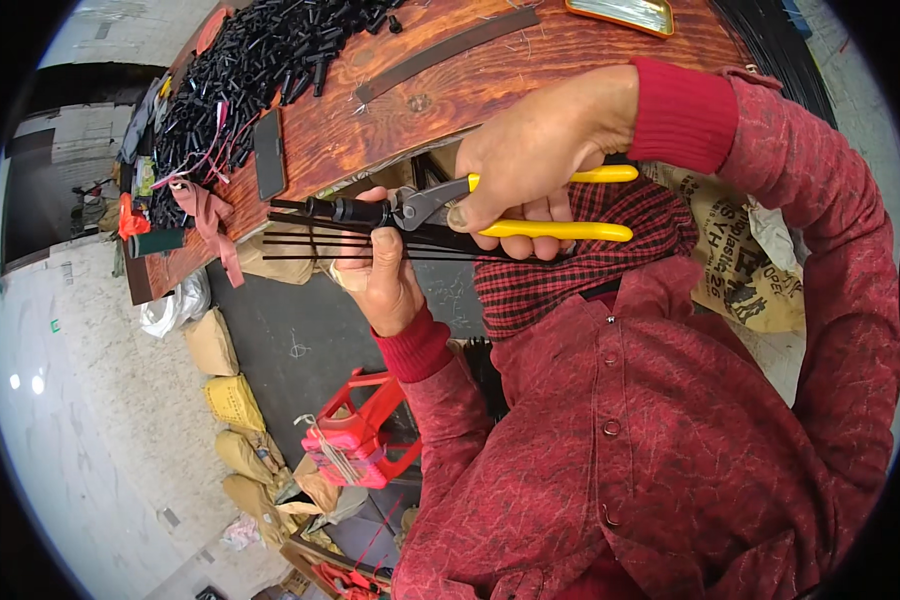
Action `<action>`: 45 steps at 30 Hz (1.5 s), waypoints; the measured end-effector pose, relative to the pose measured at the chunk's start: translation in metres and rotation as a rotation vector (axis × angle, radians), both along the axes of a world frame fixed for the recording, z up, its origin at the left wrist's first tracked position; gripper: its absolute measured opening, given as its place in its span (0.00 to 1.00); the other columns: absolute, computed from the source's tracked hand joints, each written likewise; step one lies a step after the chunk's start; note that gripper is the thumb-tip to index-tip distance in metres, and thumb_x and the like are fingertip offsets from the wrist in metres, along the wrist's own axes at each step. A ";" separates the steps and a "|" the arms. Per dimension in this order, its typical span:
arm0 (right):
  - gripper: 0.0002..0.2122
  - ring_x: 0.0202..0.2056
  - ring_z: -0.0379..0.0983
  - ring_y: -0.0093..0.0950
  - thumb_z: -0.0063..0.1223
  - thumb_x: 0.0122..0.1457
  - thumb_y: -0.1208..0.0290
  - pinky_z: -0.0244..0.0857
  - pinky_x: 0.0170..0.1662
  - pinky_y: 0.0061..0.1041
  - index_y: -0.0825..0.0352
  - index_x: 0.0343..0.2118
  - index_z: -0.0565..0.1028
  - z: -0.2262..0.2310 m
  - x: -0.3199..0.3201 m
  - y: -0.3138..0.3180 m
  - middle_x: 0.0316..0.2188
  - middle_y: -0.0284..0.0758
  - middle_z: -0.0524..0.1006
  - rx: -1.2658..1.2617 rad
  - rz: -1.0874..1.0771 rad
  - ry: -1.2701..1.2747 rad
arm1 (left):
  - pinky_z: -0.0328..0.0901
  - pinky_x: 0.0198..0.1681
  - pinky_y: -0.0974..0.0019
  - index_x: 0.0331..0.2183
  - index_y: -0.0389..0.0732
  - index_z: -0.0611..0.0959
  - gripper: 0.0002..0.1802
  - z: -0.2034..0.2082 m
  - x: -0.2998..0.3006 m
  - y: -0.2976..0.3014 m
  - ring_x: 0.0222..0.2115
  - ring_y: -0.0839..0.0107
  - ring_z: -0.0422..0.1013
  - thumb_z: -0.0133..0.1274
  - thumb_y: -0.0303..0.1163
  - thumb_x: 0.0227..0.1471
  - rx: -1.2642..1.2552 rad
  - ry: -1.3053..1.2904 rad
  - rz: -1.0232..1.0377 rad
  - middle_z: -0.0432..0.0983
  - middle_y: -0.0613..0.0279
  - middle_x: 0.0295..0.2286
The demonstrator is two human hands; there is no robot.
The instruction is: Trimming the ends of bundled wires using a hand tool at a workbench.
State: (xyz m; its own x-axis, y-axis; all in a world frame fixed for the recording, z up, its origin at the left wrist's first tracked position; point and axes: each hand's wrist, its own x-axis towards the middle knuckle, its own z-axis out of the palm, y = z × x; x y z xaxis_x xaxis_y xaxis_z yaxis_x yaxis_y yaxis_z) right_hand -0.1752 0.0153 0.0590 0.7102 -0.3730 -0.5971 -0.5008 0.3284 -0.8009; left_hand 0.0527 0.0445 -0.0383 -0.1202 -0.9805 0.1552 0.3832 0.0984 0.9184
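Observation:
My left hand (390,285) is closed around several thin black rods (305,241) that stick out to the left, along with a thicker black ribbed tube piece (355,211) pinched at the fingers. My right hand (530,150) is wrapped round the yellow handles of a pair of pliers (570,230). The handles are spread apart. The metal jaws (422,207) sit at the right end of the tube piece; whether they grip it I cannot tell. Both hands are just off the near edge of the wooden table (410,115), over my plaid-covered lap (590,215).
A big pile of small black tube pieces (260,80) lies at the table's far left. Near it are a dark phone (269,155) and a pink cloth strip (205,215). Farther back are a flat dark strip (445,57) and a shallow tin (625,14). A red stool (395,425) stands below left.

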 end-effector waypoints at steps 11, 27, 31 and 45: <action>0.17 0.23 0.78 0.27 0.38 0.66 0.62 0.74 0.27 0.25 0.73 0.33 0.71 -0.019 -0.018 -0.004 0.25 0.41 0.78 -0.079 -0.066 0.060 | 0.67 0.47 0.58 0.50 0.34 0.71 0.23 -0.003 -0.005 -0.011 0.39 0.63 0.71 0.56 0.34 0.56 -0.040 0.147 -0.141 0.75 0.48 0.44; 0.17 0.27 0.80 0.31 0.39 0.66 0.60 0.76 0.30 0.27 0.73 0.37 0.71 -0.028 -0.025 -0.030 0.29 0.44 0.79 -0.079 -0.016 0.077 | 0.69 0.45 0.60 0.50 0.33 0.71 0.23 -0.008 -0.006 -0.014 0.37 0.64 0.74 0.55 0.36 0.57 0.029 0.073 -0.002 0.77 0.49 0.41; 0.18 0.27 0.80 0.31 0.40 0.66 0.59 0.76 0.31 0.27 0.74 0.38 0.71 -0.024 -0.020 -0.032 0.29 0.45 0.79 -0.065 -0.011 0.017 | 0.69 0.46 0.60 0.51 0.33 0.70 0.24 -0.012 -0.006 -0.017 0.37 0.64 0.73 0.55 0.36 0.57 0.016 0.111 -0.018 0.76 0.48 0.43; 0.18 0.21 0.78 0.26 0.40 0.66 0.59 0.75 0.21 0.23 0.73 0.35 0.71 -0.106 -0.054 -0.070 0.24 0.39 0.78 -0.071 -0.441 0.234 | 0.66 0.45 0.57 0.52 0.36 0.68 0.23 -0.055 0.039 -0.039 0.37 0.67 0.70 0.51 0.38 0.60 0.058 0.232 0.069 0.74 0.55 0.42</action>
